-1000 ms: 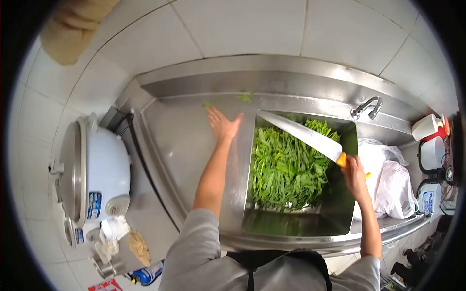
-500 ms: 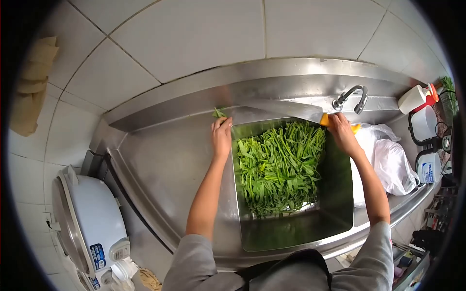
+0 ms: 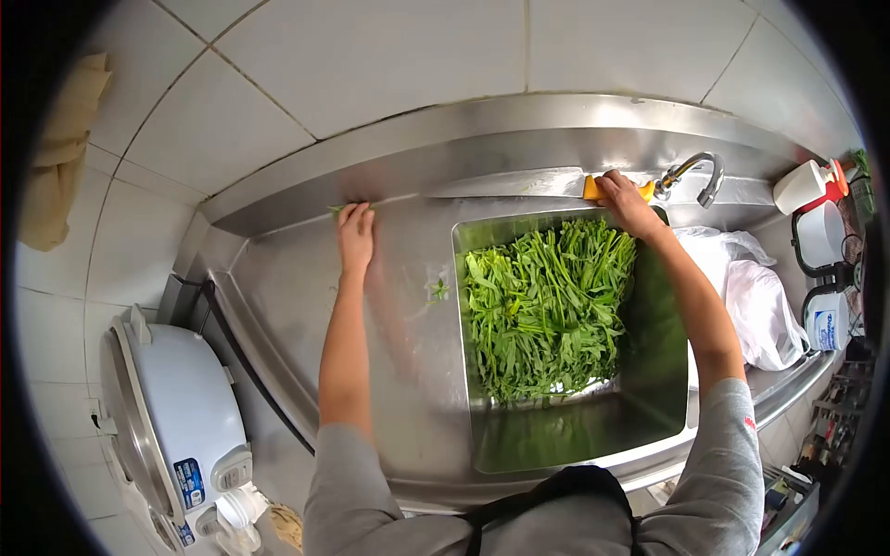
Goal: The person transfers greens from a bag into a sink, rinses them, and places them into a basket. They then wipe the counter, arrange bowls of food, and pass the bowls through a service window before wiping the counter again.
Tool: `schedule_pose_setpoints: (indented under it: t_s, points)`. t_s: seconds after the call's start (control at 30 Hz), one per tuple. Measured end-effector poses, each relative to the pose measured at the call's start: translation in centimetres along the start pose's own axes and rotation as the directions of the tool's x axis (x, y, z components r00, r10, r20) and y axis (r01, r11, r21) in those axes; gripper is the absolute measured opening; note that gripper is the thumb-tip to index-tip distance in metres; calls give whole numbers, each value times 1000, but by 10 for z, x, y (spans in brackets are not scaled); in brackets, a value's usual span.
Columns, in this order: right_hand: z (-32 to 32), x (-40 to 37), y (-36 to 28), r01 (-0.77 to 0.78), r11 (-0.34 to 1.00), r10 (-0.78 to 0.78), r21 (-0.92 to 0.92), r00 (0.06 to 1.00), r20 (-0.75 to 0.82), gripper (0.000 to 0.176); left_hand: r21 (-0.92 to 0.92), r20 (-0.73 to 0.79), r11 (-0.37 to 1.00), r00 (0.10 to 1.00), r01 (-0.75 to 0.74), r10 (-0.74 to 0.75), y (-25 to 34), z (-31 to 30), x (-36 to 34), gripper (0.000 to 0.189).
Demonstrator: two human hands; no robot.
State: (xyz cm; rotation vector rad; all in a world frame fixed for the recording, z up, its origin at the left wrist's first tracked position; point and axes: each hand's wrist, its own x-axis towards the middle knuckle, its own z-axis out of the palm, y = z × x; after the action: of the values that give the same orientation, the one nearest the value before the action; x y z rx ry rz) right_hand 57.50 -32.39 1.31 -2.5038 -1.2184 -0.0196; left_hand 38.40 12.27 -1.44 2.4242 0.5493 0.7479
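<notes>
Greens are being held, mostly gathered, in the sink; one scrap is being noted outstanding on the desk. A knife is being grasped by the right hand; a leaf is being touched by the left hand, grip unclear.

Knife Along the Back Ledge, Greens in the Sink Basin

The right hand grips the knife's yellow handle near the faucet. The left hand touches a green scrap at the steel counter's back edge. Another scrap lies beside the basin; white plastic bags sit on its other side.
</notes>
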Motion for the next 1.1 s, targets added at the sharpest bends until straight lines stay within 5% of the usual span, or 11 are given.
schedule_pose_setpoints:
  t_s: [0.27,0.43,0.57,0.7,0.73,0.8,0.83,0.9,1.0,1.03,1.1]
  points:
    - [12,12,0,6,985,-7,-174,1000,-7,40,-35,363,964,895,-265,260,83,-18,-121,46]
    - [27,17,-18,-169,830,178,-532,983,-34,50,-148,297,984,944,-102,142,92,-20,-169,24]
    - [35,11,-32,-247,846,223,-472,969,-107,52,-146,250,981,955,-127,161,100,-25,-184,14]
    - [7,-38,-83,-332,930,246,-155,880,-406,44,-202,382,979,921,3,76,121,-35,-211,10]
    - [-9,-60,-102,-303,953,266,-25,872,-412,40,-253,425,967,894,-36,144,134,-29,-217,10]
    - [-18,-113,-131,-256,939,332,229,847,-414,35,-355,556,898,831,261,-22,169,-14,-227,12]
    - [-14,-143,-142,-229,908,369,351,834,-410,35,-385,602,893,797,231,54,197,-5,-229,12]
    - [-25,-203,-160,-292,710,527,641,824,-208,42,-544,701,668,712,508,30,268,12,-234,18]
    - [-54,-281,-175,-177,10,757,984,645,109,56,-646,720,640,611,417,329,379,38,-266,23]
    - [-68,-300,-176,1,-148,830,989,544,124,53,-653,706,686,585,321,399,417,50,-282,20]
    - [-100,-347,-174,243,-243,932,939,328,156,50,-776,563,621,561,106,607,479,80,-326,17]
